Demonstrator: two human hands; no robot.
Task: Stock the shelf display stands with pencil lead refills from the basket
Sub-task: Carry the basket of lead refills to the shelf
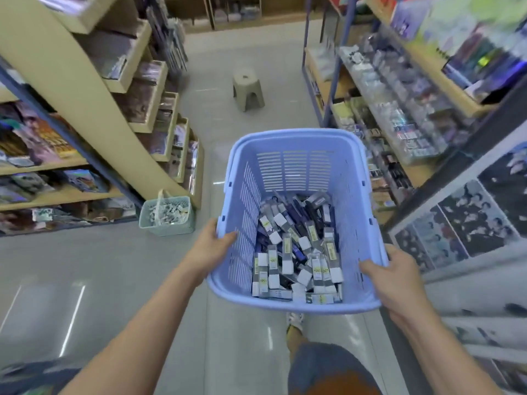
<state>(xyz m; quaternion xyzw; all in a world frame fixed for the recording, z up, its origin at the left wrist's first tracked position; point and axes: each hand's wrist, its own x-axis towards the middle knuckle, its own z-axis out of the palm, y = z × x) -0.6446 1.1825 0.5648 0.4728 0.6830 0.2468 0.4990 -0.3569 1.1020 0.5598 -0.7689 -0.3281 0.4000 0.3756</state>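
The blue basket (293,166) is held up over the aisle floor (85,266) between both hands, in front of the person's body. The left grip (212,246) clasps the near left stretch of the rim, thumb hooked over to the inside wall and the other fingers out of sight beneath the rim. The right grip (396,277) clasps the near right stretch in the same way, thumb lying inside and fingers curled round the outside. The pencil lead refills (299,252) lie on the basket's bottom between the two grips, heaped in the half nearer the person; neither grip touches them. They are slim flat packs, grey, white and dark blue, some with yellow labels, thrown together loosely. Many lie with their long side roughly along the basket's length, others slant across them. The basket's own long axis runs away from the person, down the aisle. On the floor to the left, against the foot of the wooden shelving (159,109), stands a small green basket (166,223) holding small pale items too blurred to name. Further along the aisle stands a low beige stool (247,88). To the right, metal-framed shelves (399,115) carry rows of small packaged goods.
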